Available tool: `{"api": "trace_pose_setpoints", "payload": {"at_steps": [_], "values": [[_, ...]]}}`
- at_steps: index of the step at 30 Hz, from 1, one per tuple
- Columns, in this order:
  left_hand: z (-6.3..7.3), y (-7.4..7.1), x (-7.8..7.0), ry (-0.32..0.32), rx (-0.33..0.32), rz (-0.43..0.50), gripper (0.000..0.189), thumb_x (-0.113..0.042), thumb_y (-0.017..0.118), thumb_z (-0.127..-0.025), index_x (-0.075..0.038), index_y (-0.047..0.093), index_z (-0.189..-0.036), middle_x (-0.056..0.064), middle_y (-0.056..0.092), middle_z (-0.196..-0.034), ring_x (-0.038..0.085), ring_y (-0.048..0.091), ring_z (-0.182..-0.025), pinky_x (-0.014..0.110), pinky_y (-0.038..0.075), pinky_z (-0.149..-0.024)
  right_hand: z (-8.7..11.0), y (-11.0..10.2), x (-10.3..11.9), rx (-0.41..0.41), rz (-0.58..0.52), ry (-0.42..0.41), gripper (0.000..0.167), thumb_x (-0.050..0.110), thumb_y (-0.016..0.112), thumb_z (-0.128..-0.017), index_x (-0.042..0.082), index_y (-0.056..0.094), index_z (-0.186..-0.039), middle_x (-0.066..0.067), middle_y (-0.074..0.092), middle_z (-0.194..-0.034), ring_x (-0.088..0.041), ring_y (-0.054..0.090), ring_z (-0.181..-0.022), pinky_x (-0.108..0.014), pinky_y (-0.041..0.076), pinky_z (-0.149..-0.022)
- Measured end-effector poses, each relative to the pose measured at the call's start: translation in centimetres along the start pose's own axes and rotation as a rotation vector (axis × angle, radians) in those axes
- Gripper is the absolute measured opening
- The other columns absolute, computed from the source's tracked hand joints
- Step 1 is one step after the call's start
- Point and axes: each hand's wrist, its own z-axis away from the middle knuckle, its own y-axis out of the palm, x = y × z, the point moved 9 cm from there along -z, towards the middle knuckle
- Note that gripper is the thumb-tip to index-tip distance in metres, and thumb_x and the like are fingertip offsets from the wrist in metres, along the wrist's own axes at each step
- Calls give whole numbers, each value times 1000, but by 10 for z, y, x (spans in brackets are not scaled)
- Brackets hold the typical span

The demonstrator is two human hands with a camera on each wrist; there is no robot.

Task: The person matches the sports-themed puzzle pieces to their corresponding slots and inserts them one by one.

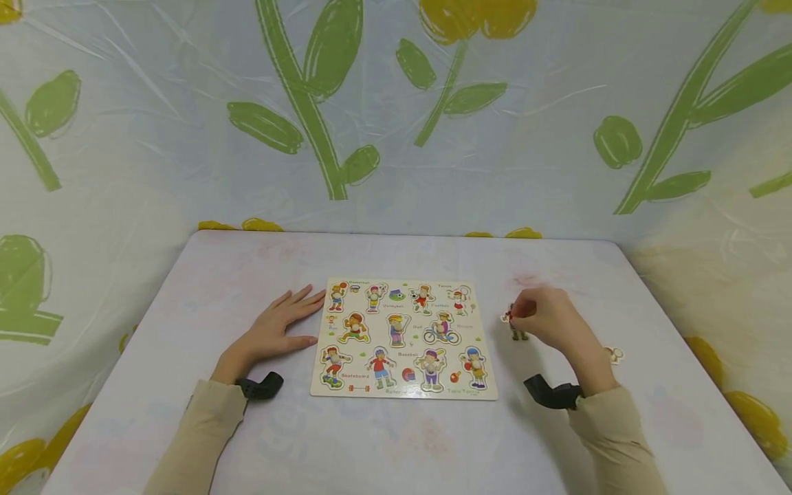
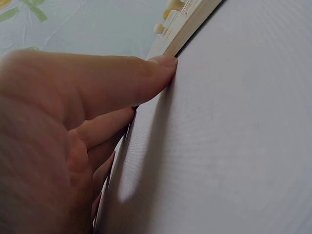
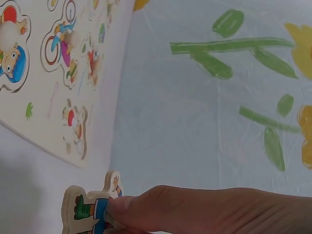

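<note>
Left hand (image 1: 278, 330) flat on the desk (image 1: 396, 440), fingers straight and spread, thumb tip (image 2: 163, 63) touching the left edge of the puzzle board (image 1: 402, 337). Right hand (image 1: 547, 320) curled, pinching a small figure piece (image 1: 515, 328) just to the right of the board, held close above or on the desk; cannot tell which. Seen from the right wrist: fingertips (image 3: 122, 207) clamped over the figure's middle, green boots and one raised arm left poking out.

Probably thin plywood, so light and stiff; no bending, little weight, but a printed face likely slick under dry fingers. Small red knob near the right hand's fingertips looks like the handiest grip, though too small to confirm; otherwise a pinch across the flat faces or the outer edges. Thin limbs of the cut-out possibly prone to snapping if levered.

Board itself flat, light enough to slide when nudged, hence steadied by the left hand. One more loose piece (image 1: 614, 355) lying on the desk behind the right wrist, near the right edge. Plenty of bare desk in front of both hands and beyond the board. Curtain (image 1: 396, 137) hanging beyond the far edge and both sides, well apart from the hands.
</note>
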Motion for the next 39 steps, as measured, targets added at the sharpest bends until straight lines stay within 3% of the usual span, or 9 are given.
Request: {"api": "trace_pose_setpoints", "payload": {"at_steps": [9,20,39], "values": [[0,-2,0,7,-9,-8,78,-41,69,-85,-8,44,-150,5,39,-156,34,23,-148,55,11,-121,-12,3,22,5,-2,-8,9,2,76,-79,5,67,-78,-3,65,-75,-19,57,-69,-32,48,-61],[0,0,3,0,-11,-11,78,-42,69,-85,-9,43,-151,3,38,-157,31,22,-149,54,10,-121,-24,13,55,18,-39,-74,9,1,74,-80,5,66,-78,-2,65,-74,-18,57,-70,-32,49,-62],[1,3,4,-1,-2,3,78,-40,69,-85,-11,42,-152,2,36,-158,29,20,-150,51,8,-122,-20,61,118,130,-141,-144,15,-2,74,-79,3,65,-90,-1,63,-75,-16,58,-68,-30,52,-61]]}}
